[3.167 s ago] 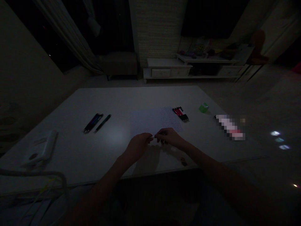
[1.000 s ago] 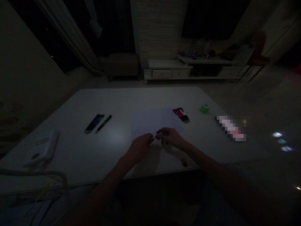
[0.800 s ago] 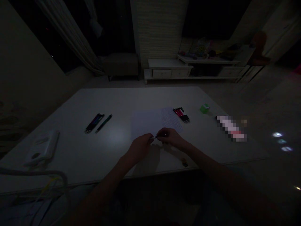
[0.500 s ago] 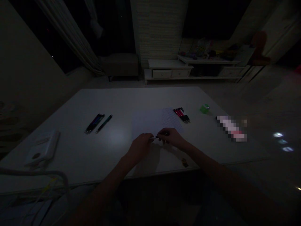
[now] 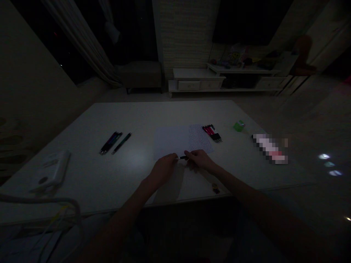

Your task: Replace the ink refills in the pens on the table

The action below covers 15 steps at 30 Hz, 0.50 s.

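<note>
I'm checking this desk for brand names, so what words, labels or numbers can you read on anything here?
Nothing here can be quoted.
Sheet of paper: rows of writing, too small to read.
Pen in the right hand: no legible marking.
Red and black pens: too small to read.
Long object: blurred out, unreadable.

The scene is dimly lit and underexposed, and the corners are sunk in darkness. A soft pale glare (image 5: pixel 135 157) is cast on the middle of the white table (image 5: pixel 164 113), and a faint shadow is laid below the left hand (image 5: pixel 163 170). Small bright reflections (image 5: pixel 326 162) are seen right of the table, beside a pixelated patch (image 5: pixel 270 148). Wide-angle stretching is shown toward the frame edges.
</note>
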Motion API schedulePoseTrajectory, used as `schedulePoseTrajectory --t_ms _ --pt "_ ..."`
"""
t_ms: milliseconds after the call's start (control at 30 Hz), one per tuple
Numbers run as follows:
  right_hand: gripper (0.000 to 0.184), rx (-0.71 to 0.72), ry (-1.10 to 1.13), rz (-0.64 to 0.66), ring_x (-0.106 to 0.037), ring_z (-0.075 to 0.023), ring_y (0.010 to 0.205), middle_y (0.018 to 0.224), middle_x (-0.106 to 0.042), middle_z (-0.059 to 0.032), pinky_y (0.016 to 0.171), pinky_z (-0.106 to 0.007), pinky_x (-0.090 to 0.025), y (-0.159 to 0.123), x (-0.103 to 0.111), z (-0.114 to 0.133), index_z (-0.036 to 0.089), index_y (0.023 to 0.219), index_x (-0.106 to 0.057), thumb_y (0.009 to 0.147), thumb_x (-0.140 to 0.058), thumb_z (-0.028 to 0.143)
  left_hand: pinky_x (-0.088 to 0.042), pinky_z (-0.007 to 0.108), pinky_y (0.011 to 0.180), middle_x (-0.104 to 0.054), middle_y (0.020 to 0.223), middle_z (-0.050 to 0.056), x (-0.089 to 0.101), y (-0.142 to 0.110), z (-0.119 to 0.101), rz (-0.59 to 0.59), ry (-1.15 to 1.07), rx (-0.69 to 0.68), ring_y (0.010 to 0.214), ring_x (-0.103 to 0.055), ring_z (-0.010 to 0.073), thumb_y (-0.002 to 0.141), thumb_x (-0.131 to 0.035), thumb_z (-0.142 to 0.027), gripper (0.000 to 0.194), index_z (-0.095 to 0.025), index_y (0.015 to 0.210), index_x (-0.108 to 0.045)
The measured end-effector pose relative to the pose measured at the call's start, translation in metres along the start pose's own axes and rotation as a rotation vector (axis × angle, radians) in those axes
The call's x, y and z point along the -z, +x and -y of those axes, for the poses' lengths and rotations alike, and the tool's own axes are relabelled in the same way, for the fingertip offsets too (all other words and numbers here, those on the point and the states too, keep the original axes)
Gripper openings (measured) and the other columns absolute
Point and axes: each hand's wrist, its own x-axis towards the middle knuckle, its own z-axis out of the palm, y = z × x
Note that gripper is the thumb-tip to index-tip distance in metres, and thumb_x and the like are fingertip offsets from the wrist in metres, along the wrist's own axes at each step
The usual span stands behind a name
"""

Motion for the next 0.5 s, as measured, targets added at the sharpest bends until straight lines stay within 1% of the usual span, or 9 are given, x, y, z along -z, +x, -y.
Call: schedulePoseTrajectory --t_ms 100,167,233,300,367,433,500 --pt "0.042 0.06 -0.001 -0.038 -0.052 -0.0098 0.038 0.06 -0.066 -0.0078 0.035 -0.02 -0.039 0.007 0.0 -0.004 0.012 0.07 -0.061 0.074 -0.055 0.054 -0.042 0.028 0.075 -0.062 0.098 0.008 -0.003 0.004 0.004 -0.019 -0.017 0.003 0.088 -0.059 0.0179 0.089 -0.038 -0.021 0.021 -0.018 0.102 -0.054" --pt "0.034 0.149 -0.022 -0.087 -0.056 -0.0102 0.046 0.065 -0.066 -0.006 0.042 -0.02 -0.043 0.012 0.001 -0.006 0.012 0.074 -0.062 0.069 -0.063 0.046 -0.043 0.028 0.078 -0.062 0.099 0.008 -0.006 0.008 0.008 -0.037 -0.036 -0.01 0.091 -0.058 0.0179 0.088 -0.039 -0.019 0.022 -0.017 0.104 -0.053" --pt "0.03 0.216 -0.046 -0.13 -0.059 -0.011 0.054 0.071 -0.066 -0.0049 0.048 -0.02 -0.046 0.016 0.003 -0.005 0.014 0.078 -0.063 0.064 -0.069 0.039 -0.043 0.03 0.081 -0.061 0.102 0.008 -0.009 0.012 0.01 -0.073 -0.058 -0.027 0.095 -0.057 0.0178 0.088 -0.038 -0.018 0.023 -0.017 0.105 -0.053" --pt "0.033 0.197 -0.022 -0.132 -0.06 -0.0118 0.056 0.076 -0.067 -0.0056 0.046 -0.02 -0.045 0.016 0.005 -0.003 0.015 0.084 -0.062 0.064 -0.069 0.04 -0.042 0.031 0.085 -0.06 0.105 0.008 -0.01 0.015 0.012 -0.115 -0.069 -0.03 0.098 -0.056 0.0179 0.088 -0.037 -0.018 0.023 -0.017 0.105 -0.054" --pt "0.038 0.118 0.031 -0.104 -0.059 -0.0118 0.052 0.075 -0.067 -0.0082 0.041 -0.02 -0.043 0.015 0.007 -0.001 0.014 0.085 -0.062 0.071 -0.06 0.049 -0.041 0.032 0.088 -0.06 0.106 0.008 -0.01 0.016 0.011 -0.151 -0.068 -0.028 0.1 -0.055 0.0182 0.088 -0.038 -0.02 0.023 -0.017 0.103 -0.055" --pt "0.044 0.077 0.049 -0.072 -0.057 -0.0108 0.048 0.07 -0.067 -0.0096 0.039 -0.02 -0.041 0.012 0.008 0.002 0.012 0.077 -0.062 0.076 -0.052 0.055 -0.041 0.032 0.088 -0.061 0.104 0.008 -0.009 0.016 0.01 -0.17 -0.06 -0.035 0.099 -0.055 0.0181 0.088 -0.039 -0.02 0.022 -0.017 0.102 -0.056" --pt "0.042 0.111 0.034 -0.058 -0.055 -0.0096 0.047 0.066 -0.066 -0.0082 0.04 -0.019 -0.04 0.01 0.009 0.004 0.012 0.071 -0.061 0.075 -0.054 0.053 -0.042 0.031 0.086 -0.062 0.101 0.007 -0.007 0.014 0.008 -0.181 -0.039 -0.046 0.096 -0.056 0.0181 0.087 -0.041 -0.019 0.02 -0.017 0.101 -0.056"
